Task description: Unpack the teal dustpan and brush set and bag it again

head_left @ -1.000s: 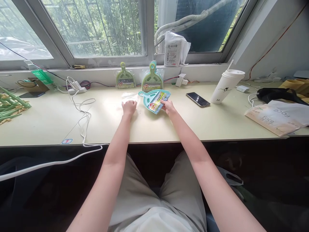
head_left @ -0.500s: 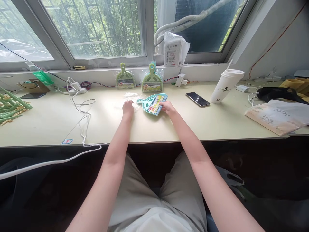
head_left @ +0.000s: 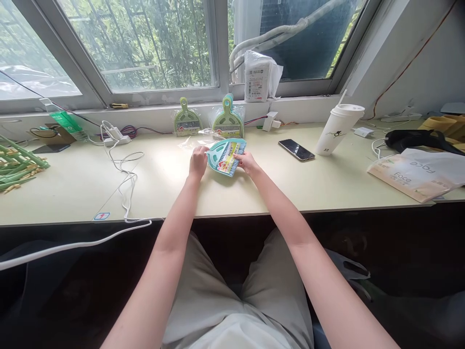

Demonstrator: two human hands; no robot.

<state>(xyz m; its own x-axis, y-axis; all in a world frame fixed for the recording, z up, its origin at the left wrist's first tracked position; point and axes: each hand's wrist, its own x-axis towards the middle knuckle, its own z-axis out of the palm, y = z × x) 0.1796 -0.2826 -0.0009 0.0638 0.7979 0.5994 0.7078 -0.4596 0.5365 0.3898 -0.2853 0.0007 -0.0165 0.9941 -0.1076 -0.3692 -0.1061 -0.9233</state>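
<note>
A teal dustpan (head_left: pixel 218 154) with a brush and a colourful label is held above the desk, its handle end to the left. My right hand (head_left: pixel 247 162) grips its right edge by the bristles, thumb on top. My left hand (head_left: pixel 198 161) is closed at the handle end. Clear plastic film (head_left: pixel 192 142) lies just behind my left hand. Against the wall stand a wrapped green dustpan (head_left: pixel 187 122) and a wrapped stack of green dustpans (head_left: pixel 228 121).
To the right are a phone (head_left: pixel 296 150), a white cup (head_left: pixel 337 130) with a straw and a tissue pack (head_left: pixel 417 174). White cables (head_left: pixel 125 179) run over the desk's left part, beside green stalks (head_left: pixel 20 165). A paper pack (head_left: pixel 257 80) stands on the sill.
My left hand has moved right and up to the dustpan's handle end and closed on it. The dustpan has shifted slightly left. The plastic film has changed shape.
</note>
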